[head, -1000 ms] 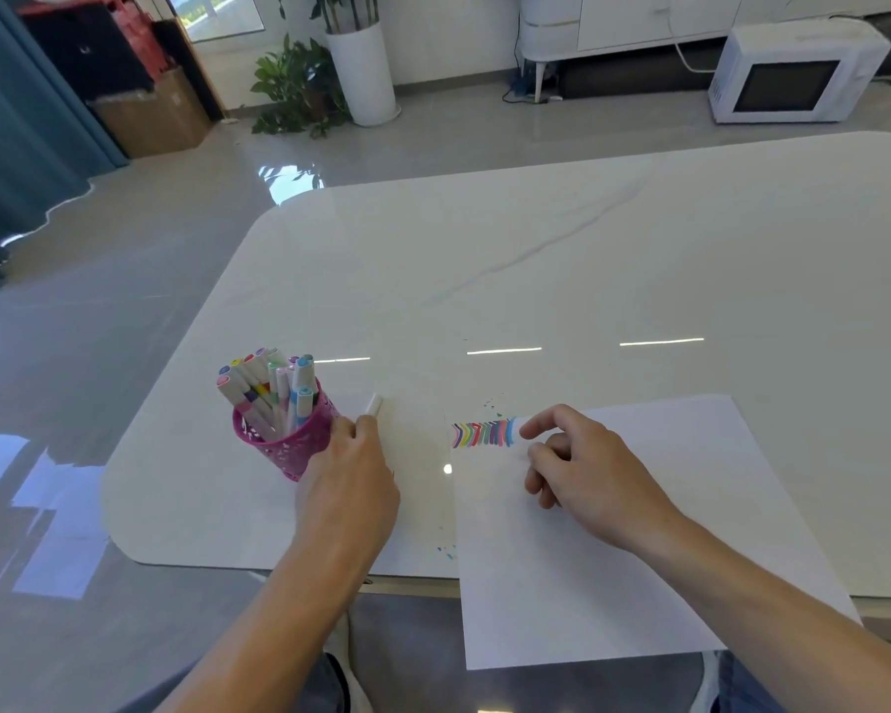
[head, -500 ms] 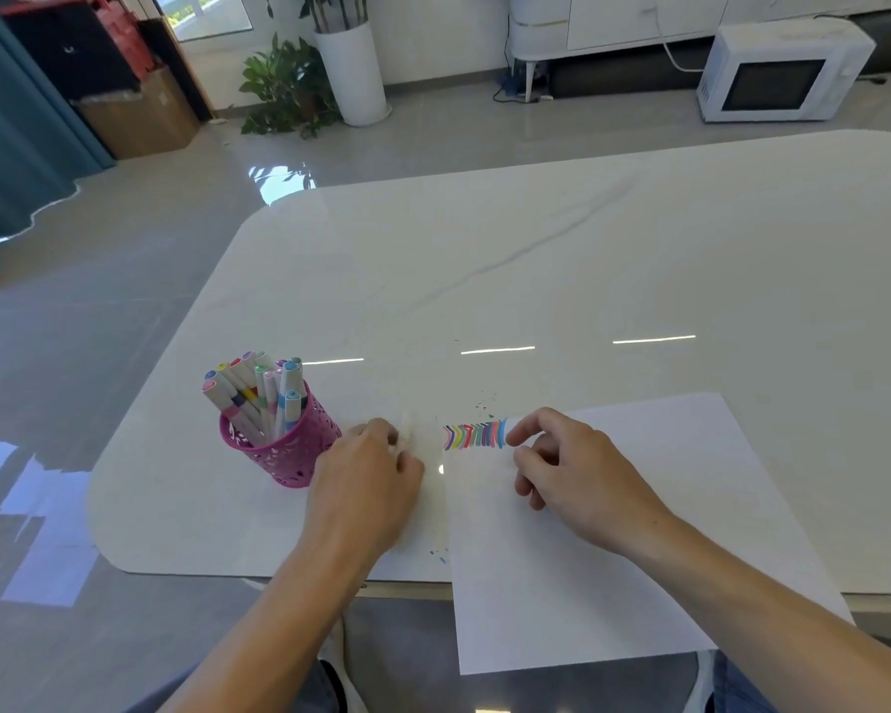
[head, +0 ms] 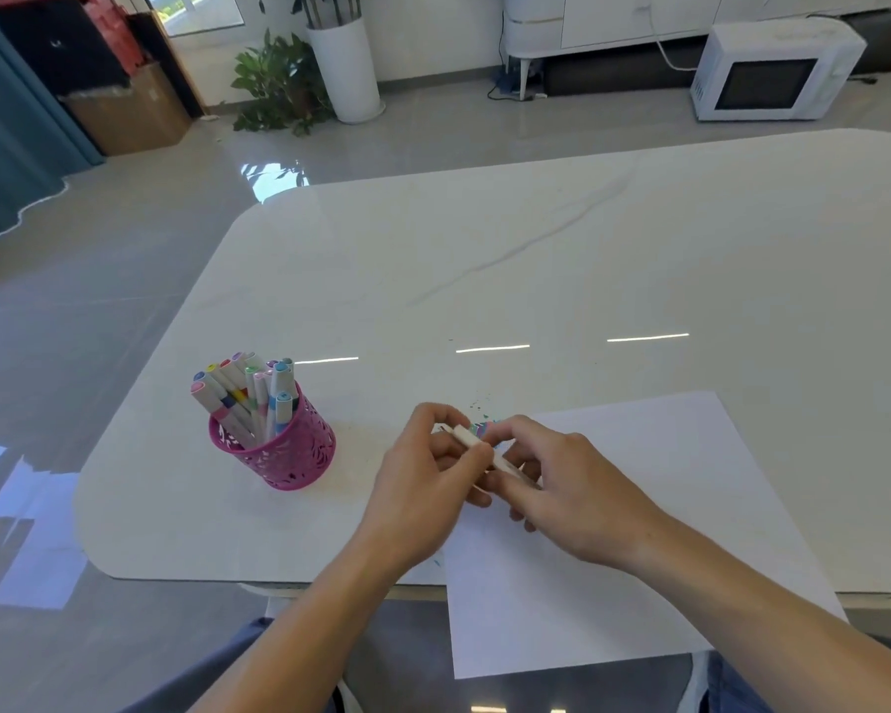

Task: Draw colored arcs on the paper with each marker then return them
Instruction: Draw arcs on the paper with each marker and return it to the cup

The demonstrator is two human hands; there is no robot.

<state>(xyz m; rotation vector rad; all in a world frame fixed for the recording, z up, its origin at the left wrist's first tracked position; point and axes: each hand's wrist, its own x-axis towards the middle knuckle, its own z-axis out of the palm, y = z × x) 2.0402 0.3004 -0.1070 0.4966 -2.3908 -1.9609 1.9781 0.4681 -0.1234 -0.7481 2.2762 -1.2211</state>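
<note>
White marble surface (head: 536, 259) carries a sheet of paper (head: 664, 506) overhanging its near edge and, well to the left, a pink mesh cup (head: 289, 455) of markers (head: 248, 393), while the left hand (head: 423, 486) and right hand (head: 572, 491) meet over the paper's far-left corner, both pinching one white marker (head: 471, 438) just beside the colored arcs (head: 480, 428).

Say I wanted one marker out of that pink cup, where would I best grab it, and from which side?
Probably pinch a marker by its capped top, above the cup rim, coming from above. They stand crowded, mostly tilted left, bodies sunk inside, so only tops are free; pull along the tilt.
</note>
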